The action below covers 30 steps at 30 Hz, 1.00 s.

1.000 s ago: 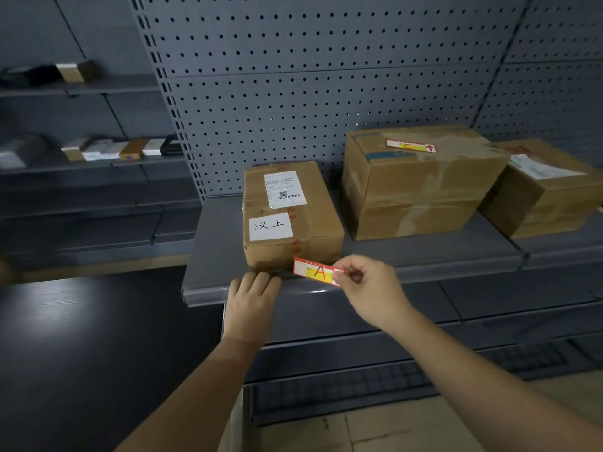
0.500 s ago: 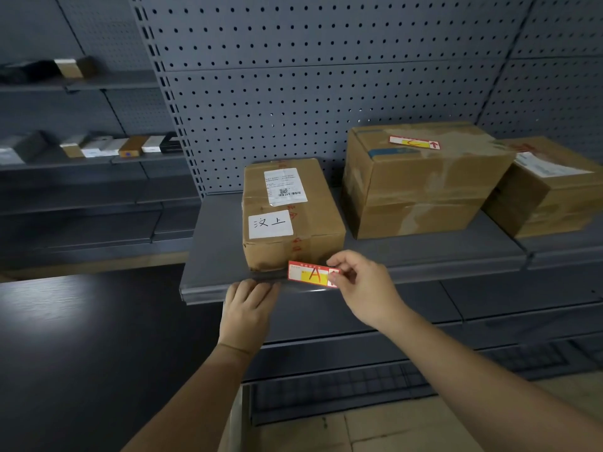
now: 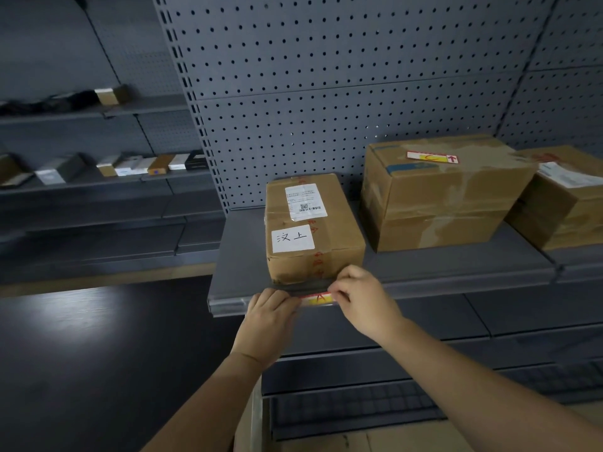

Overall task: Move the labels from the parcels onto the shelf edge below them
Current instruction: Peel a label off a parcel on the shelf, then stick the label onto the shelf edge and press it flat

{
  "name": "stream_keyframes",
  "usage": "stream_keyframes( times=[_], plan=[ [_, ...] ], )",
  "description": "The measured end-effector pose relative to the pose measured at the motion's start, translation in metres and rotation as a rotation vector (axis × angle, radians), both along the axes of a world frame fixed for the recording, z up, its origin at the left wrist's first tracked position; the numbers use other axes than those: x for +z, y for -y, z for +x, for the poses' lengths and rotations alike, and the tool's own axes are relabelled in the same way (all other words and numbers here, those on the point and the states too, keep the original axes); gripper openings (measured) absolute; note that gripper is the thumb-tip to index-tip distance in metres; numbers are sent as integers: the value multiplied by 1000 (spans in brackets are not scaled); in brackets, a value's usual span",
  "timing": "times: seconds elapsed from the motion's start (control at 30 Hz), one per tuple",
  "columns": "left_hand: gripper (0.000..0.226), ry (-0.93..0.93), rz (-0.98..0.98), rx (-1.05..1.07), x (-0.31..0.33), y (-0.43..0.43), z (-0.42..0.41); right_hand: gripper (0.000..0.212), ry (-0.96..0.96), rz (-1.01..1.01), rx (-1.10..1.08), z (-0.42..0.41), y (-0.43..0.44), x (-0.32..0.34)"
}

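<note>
A red and yellow label marked A (image 3: pixel 317 298) lies flat against the shelf edge (image 3: pixel 228 305), right below the small parcel (image 3: pixel 313 230). My right hand (image 3: pixel 362 298) pinches the label's right end. My left hand (image 3: pixel 270 314) presses its fingers on the shelf edge at the label's left end, covering that end. The big middle parcel (image 3: pixel 437 197) carries a red and yellow label with an arrow (image 3: pixel 432 157) on its top. A third parcel (image 3: pixel 561 197) stands at the far right, cut off by the frame.
Grey pegboard (image 3: pixel 326 93) backs the shelf. At the left, other shelves (image 3: pixel 98 181) hold several small boxes. A dark surface (image 3: pixel 81 353) lies low on the left, and lower grey shelves sit under my arms.
My right hand has lowered the A label from in front of the small parcel down onto the shelf edge. My left hand's fingers have closed in on the label's left end.
</note>
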<state>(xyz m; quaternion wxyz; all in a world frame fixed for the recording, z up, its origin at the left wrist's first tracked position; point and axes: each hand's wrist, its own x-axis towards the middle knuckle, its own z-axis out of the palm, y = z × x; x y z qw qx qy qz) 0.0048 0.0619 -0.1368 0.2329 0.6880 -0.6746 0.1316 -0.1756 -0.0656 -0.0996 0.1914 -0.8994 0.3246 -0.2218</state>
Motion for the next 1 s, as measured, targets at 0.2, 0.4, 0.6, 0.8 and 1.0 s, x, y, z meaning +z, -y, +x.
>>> stream_keyframes(
  times=[0.2, 0.4, 0.6, 0.8, 1.0],
  plan=[
    [18, -71, 80, 29, 18, 1, -1, 29, 31, 39, -58, -5, -4, 16],
    [22, -52, 22, 57, 75, 15, -15, 27, 94, 32, -103, -18, -9, 51],
    [24, -9, 7, 108, 140, 39, -36, 28, 119, -66, -192, -41, -7, 108],
    [22, 36, -5, 4, 181, 60, -65, 30, 54, -118, -338, -80, -11, 147],
    [27, 3, -11, -149, 191, 91, -124, 35, 17, -103, -556, -142, -17, 157]
  ],
)
